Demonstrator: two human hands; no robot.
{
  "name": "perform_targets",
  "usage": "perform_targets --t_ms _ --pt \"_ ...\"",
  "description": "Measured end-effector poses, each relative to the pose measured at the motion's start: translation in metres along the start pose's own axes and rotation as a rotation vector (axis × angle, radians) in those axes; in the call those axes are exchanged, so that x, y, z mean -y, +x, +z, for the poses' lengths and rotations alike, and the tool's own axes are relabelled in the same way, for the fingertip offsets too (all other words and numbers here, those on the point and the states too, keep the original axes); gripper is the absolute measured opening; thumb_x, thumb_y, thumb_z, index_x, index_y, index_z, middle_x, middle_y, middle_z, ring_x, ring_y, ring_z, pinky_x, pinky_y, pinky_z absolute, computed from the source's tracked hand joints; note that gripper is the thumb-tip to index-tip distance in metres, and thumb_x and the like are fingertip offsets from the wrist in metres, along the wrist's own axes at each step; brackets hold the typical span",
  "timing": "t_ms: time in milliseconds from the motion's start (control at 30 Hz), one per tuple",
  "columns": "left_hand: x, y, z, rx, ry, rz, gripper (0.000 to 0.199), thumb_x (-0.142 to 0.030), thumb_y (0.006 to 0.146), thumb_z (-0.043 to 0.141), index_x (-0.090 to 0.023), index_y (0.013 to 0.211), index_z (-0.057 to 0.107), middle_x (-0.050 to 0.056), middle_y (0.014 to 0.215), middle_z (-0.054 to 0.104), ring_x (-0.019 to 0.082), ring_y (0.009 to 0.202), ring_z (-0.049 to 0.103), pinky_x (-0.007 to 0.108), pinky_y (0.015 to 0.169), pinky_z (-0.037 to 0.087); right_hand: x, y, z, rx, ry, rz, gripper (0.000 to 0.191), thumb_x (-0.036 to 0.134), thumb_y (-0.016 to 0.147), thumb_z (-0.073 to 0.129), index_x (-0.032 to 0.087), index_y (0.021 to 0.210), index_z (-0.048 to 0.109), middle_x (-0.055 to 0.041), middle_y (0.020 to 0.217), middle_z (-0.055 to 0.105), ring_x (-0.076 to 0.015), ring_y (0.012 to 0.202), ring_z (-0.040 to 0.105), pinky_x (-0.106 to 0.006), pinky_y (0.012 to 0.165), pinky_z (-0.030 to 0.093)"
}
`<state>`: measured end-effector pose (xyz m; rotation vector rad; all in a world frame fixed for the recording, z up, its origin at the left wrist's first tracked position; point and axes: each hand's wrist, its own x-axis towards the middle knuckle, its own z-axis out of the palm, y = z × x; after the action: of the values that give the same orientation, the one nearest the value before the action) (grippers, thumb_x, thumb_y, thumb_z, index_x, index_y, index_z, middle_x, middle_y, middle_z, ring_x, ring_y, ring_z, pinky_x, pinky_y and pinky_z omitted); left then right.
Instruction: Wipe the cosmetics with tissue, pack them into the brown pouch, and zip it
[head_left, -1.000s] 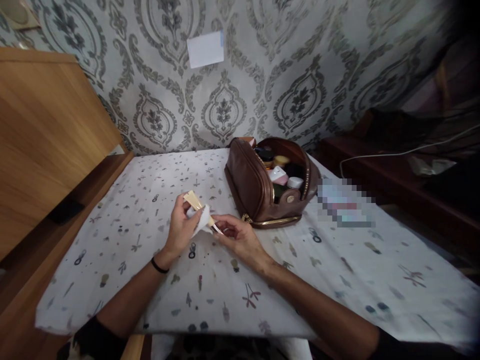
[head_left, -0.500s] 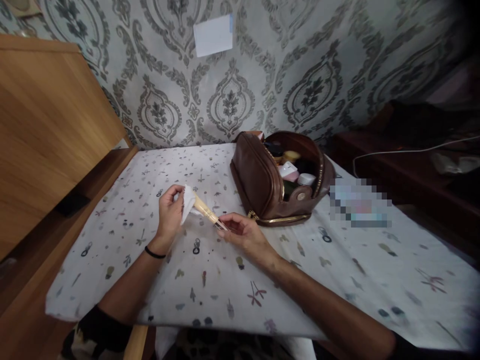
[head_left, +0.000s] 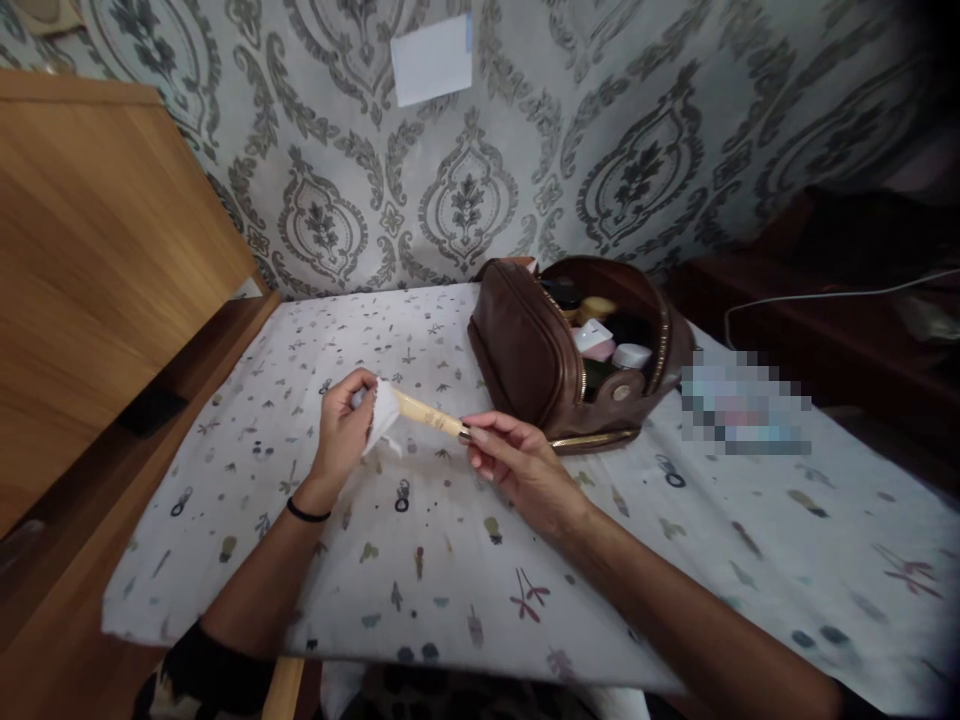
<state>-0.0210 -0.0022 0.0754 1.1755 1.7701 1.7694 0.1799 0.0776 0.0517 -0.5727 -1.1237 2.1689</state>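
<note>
A slim yellow cosmetic tube [head_left: 429, 414] is held between both hands above the patterned cloth. My left hand [head_left: 346, 425], with a black band on its wrist, pinches a white tissue [head_left: 384, 412] wrapped around the tube's left end. The fingers of my right hand [head_left: 517, 462] close on the tube's other end, which they partly cover. Just behind my right hand stands a brown makeup bag [head_left: 517, 345], unzipped, with jars and small containers showing inside. A white-lidded jar [head_left: 631, 356] sits near its front opening.
White cloth with small printed motifs [head_left: 300, 590] covers the table. A blurred-out item [head_left: 742, 405] lies right of the bag. Wooden furniture [head_left: 112, 270] stands at the left, and a white cable [head_left: 840, 296] runs over a dark surface at the right. Patterned wallpaper is behind.
My right hand has moved slightly right and up at the tube's end, and the tube now lies closer to level. My left hand keeps the tissue around the other end. The view has shifted a little.
</note>
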Motion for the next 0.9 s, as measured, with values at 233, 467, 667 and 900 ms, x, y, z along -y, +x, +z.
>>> perform_targets --t_ms 233,467,667,900 --pt "-0.011 0.004 -0.016 0.414 0.067 -0.031 0.034 -0.045 0.078 0.066 -0.017 0.061 0.055 -0.005 0.051 0.042 0.007 0.041 0.031 0.021 0.04 0.022 0.01 0.002 -0.002 -0.062 0.128 -0.046 0.035 0.043 0.059 0.092 0.021 0.081 0.077 0.0018 0.068 0.068 -0.0053 0.056 0.057 -0.014 0.05 0.045" --pt "-0.011 0.0 -0.018 0.622 0.09 -0.166 0.048 -0.054 0.08 0.065 -0.017 0.055 0.049 -0.006 0.05 0.033 0.007 0.045 0.028 0.022 0.043 0.019 0.008 0.002 -0.005 -0.037 0.194 -0.034 0.035 0.035 0.062 0.092 0.021 0.091 0.078 0.0027 0.069 0.068 -0.006 0.064 0.062 -0.013 0.06 0.052" --pt "-0.02 0.0 -0.015 0.797 0.103 -0.167 0.047 -0.053 0.076 0.066 -0.018 0.052 0.047 -0.004 0.051 0.037 0.009 0.049 0.032 0.023 0.046 0.023 0.008 0.002 -0.005 -0.037 0.194 -0.028 0.036 0.034 0.063 0.091 0.019 0.092 0.077 0.0031 0.068 0.065 -0.0064 0.062 0.06 -0.014 0.056 0.051" --pt "-0.019 -0.001 -0.009 1.028 0.127 -0.185 0.047 -0.053 0.08 0.062 -0.018 0.052 0.051 -0.005 0.047 0.03 0.008 0.044 0.026 0.024 0.042 0.019 0.009 0.003 -0.004 -0.051 0.183 -0.024 0.034 0.034 0.06 0.092 0.019 0.088 0.077 0.0031 0.07 0.063 -0.006 0.058 0.055 -0.016 0.053 0.049"
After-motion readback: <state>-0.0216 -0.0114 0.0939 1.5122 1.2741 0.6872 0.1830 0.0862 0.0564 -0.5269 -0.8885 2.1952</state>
